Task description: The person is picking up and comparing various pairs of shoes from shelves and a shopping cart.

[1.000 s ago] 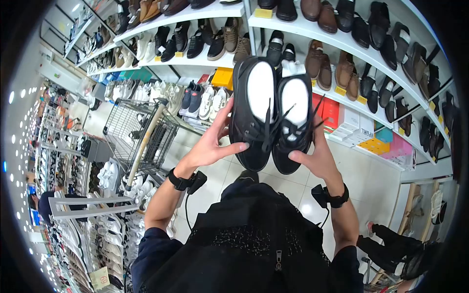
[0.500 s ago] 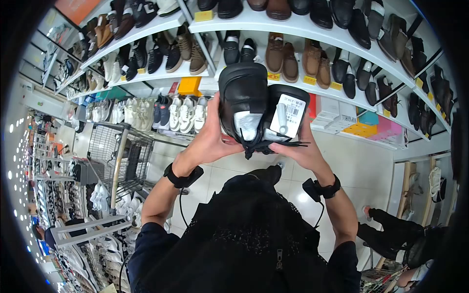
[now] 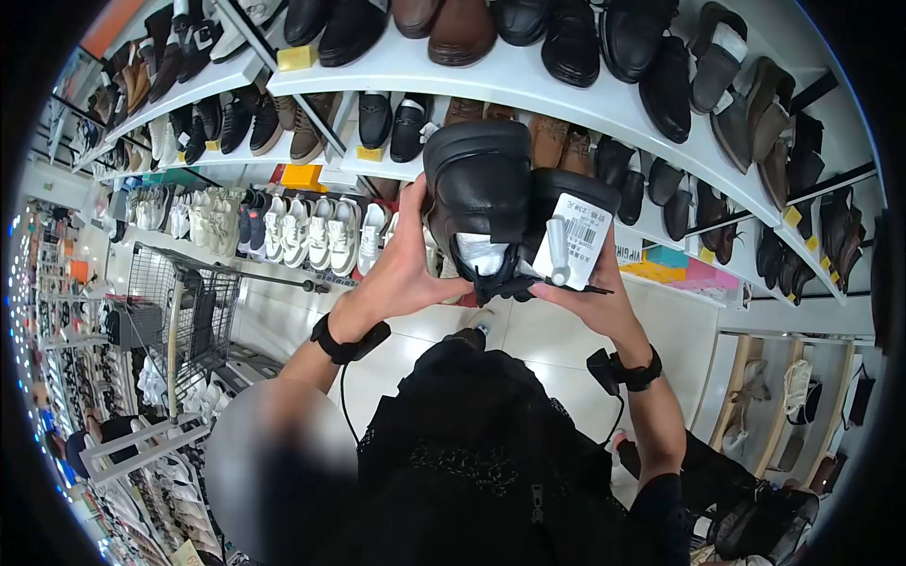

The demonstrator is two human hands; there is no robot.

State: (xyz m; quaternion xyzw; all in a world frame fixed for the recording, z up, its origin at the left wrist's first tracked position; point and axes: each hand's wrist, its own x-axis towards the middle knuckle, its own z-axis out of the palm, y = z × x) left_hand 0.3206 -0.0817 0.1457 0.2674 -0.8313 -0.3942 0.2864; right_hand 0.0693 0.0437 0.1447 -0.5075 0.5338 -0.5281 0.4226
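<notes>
A pair of black leather shoes (image 3: 479, 189) is held up in front of me, side by side, with white stuffing showing inside the left one. A white price tag with a barcode (image 3: 578, 236) and a pale plastic piece hang over the right shoe. My left hand (image 3: 401, 259) grips the pair from the left side, thumb at the near end. From the right, my right hand (image 3: 595, 292) holds the other shoe, its fingers partly hidden behind it. Dark laces dangle between my thumbs.
White shelves (image 3: 510, 85) of black and brown shoes curve across the top. White sneakers (image 3: 330, 234) stand lower down. At left is a wire shopping cart (image 3: 193, 302). Another person in dark clothes (image 3: 708, 481) is at lower right, near a wooden rack (image 3: 746, 396).
The shelves appear closer and shifted left in the view. Both hands still hold the shoes, which sit slightly further right. The cart has shifted left in the view.
</notes>
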